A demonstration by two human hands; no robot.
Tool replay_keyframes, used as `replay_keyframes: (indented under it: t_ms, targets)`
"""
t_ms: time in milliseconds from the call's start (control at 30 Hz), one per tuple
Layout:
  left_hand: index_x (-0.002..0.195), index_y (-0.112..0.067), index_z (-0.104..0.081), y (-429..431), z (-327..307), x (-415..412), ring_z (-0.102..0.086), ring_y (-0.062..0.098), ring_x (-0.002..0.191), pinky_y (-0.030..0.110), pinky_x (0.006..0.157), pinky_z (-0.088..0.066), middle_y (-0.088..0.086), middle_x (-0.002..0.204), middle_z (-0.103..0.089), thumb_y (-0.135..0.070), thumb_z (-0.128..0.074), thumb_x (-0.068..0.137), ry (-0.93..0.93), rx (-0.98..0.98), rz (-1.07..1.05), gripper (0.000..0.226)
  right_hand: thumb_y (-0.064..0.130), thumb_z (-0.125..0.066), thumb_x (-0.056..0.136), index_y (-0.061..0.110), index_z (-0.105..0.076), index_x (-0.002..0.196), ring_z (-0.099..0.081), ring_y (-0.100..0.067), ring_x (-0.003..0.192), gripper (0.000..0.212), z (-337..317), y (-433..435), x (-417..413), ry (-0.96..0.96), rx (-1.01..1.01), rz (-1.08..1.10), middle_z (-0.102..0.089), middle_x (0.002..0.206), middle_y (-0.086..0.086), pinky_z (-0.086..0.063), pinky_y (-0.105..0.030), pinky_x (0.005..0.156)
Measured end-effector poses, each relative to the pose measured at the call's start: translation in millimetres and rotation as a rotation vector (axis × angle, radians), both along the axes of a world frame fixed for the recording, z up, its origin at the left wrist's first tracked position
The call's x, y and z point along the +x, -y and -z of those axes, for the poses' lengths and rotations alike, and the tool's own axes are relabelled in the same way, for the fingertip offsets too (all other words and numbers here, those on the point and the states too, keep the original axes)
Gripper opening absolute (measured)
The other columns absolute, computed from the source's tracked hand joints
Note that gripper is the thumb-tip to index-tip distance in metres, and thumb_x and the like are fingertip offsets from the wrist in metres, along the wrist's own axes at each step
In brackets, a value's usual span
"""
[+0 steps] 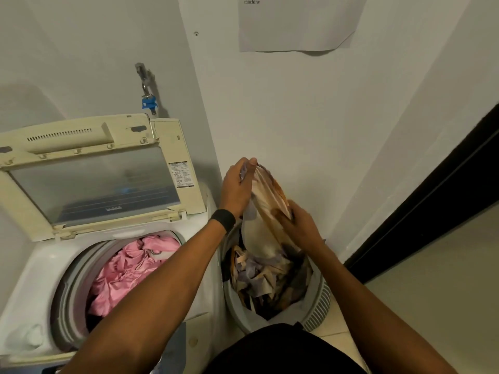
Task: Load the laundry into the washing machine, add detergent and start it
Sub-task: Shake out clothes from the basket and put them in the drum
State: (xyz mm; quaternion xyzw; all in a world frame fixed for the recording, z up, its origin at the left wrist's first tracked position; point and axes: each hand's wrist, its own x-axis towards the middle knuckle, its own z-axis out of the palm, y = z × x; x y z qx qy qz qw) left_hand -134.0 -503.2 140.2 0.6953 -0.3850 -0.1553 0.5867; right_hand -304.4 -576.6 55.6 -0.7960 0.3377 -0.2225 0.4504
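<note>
Fingers [243, 164] of the left hand [236, 188] pinch the top of a limp cream-and-rust garment [266, 209]. The right hand [299, 228] grips it lower down, above the round slatted basket [320, 298] heaped with crumpled cloth. Beside it the top-loading washing machine [40, 265] stands with its lid [94, 184] raised and pink fabric [127, 271] bunched in its drum.

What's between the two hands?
A beige-and-brown cloth, gripped by the left hand at its top and the right hand lower down, above the basket. Head view.
</note>
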Motion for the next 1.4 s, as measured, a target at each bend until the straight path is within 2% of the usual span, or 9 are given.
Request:
replay_keyframes:
  t_ms: [167, 400, 533, 667, 833, 933, 1100, 1200, 1400]
  targets:
    - [0.086, 0.0, -0.045, -11, -1, 7, -0.042, 0.01, 0.072, 0.03, 0.071, -0.035, 0.003, 0.077, -0.043, -0.039, -0.046, 0.11, -0.044, -0.026, -0.005, 0.046, 0.024, -0.068, 0.099, 0.014, -0.068, 0.088, -0.064, -0.013, 0.07, 0.015, -2, 7, -15, 0.082, 0.065, 0.065, -0.068, 0.075, 0.005, -0.048, -0.031, 0.063]
    - [0.11, -0.026, -0.064, -11, -4, -17, -0.064, -0.012, 0.098, 0.011, 0.085, -0.047, -0.022, 0.105, -0.069, -0.026, -0.069, 0.099, 0.018, 0.106, 0.325, 0.012, 0.026, -0.068, 0.097, 0.024, -0.068, 0.076, -0.056, 0.007, 0.061, 0.022, -95, 17, 16, 0.192, -0.123, -0.09, -0.061, 0.062, 0.022, -0.039, -0.015, 0.06]
    - [0.107, -0.013, -0.069, -6, -7, -21, -0.069, 0.015, 0.095, 0.032, 0.086, -0.053, 0.003, 0.099, -0.074, -0.04, -0.053, 0.105, -0.048, 0.008, 0.148, 0.032, 0.041, -0.064, 0.1, 0.006, -0.064, 0.08, -0.06, -0.016, 0.063, 0.04, -84, 12, 23, 0.216, -0.06, -0.03, -0.063, 0.069, -0.007, -0.049, -0.04, 0.059]
    - [0.101, -0.012, -0.066, -5, -18, -16, -0.07, 0.021, 0.09, 0.037, 0.089, -0.056, 0.005, 0.094, -0.074, -0.037, -0.047, 0.11, -0.128, -0.065, 0.025, 0.033, 0.057, -0.056, 0.1, 0.026, -0.066, 0.102, -0.068, -0.014, 0.077, 0.033, -37, -19, 13, 0.077, -0.01, -0.14, -0.07, 0.086, 0.005, -0.058, -0.039, 0.068]
    - [0.107, -0.006, -0.065, -13, -17, 3, -0.069, 0.032, 0.101, 0.046, 0.097, -0.054, 0.015, 0.103, -0.073, -0.041, -0.042, 0.11, -0.112, -0.107, -0.049, 0.042, 0.042, -0.068, 0.096, 0.018, -0.058, 0.071, -0.051, -0.001, 0.055, 0.035, -21, -8, -19, 0.091, 0.057, 0.002, -0.054, 0.058, 0.014, -0.039, -0.023, 0.057]
    - [0.113, -0.001, -0.065, -18, -21, 0, -0.071, 0.009, 0.104, 0.024, 0.093, -0.055, -0.005, 0.103, -0.077, -0.044, -0.039, 0.109, -0.15, -0.146, -0.037, 0.05, 0.016, -0.073, 0.095, 0.006, -0.065, 0.072, -0.057, 0.002, 0.058, 0.026, -71, 6, -20, 0.215, 0.03, -0.005, -0.063, 0.06, 0.014, -0.042, -0.017, 0.061]
    - [0.112, -0.02, -0.068, -16, -27, -20, -0.066, -0.001, 0.104, 0.014, 0.088, -0.049, -0.012, 0.108, -0.07, -0.075, -0.047, 0.091, 0.001, -0.025, 0.236, 0.062, 0.027, -0.074, 0.094, 0.015, -0.067, 0.078, -0.058, -0.002, 0.066, 0.021, -130, 18, 22, 0.188, -0.224, -0.139, -0.064, 0.07, 0.008, -0.045, -0.022, 0.062]
    - [0.101, -0.02, -0.068, -10, -23, -26, -0.064, -0.006, 0.082, 0.02, 0.078, -0.05, -0.005, 0.093, -0.07, -0.049, -0.06, 0.1, -0.04, 0.016, 0.166, 0.031, 0.028, -0.066, 0.1, 0.01, -0.069, 0.091, -0.065, -0.015, 0.075, 0.02, -116, 13, 35, 0.182, -0.163, -0.15, -0.07, 0.082, 0.0, -0.054, -0.038, 0.067]
    - [0.101, -0.019, -0.066, -16, -32, -14, -0.06, -0.001, 0.083, 0.012, 0.078, -0.047, -0.009, 0.09, -0.065, -0.036, -0.049, 0.109, -0.123, -0.039, -0.04, 0.025, 0.043, -0.066, 0.098, 0.013, -0.058, 0.099, -0.061, -0.012, 0.074, 0.031, -69, -20, 12, 0.106, 0.052, -0.203, -0.064, 0.084, 0.003, -0.05, -0.027, 0.067]
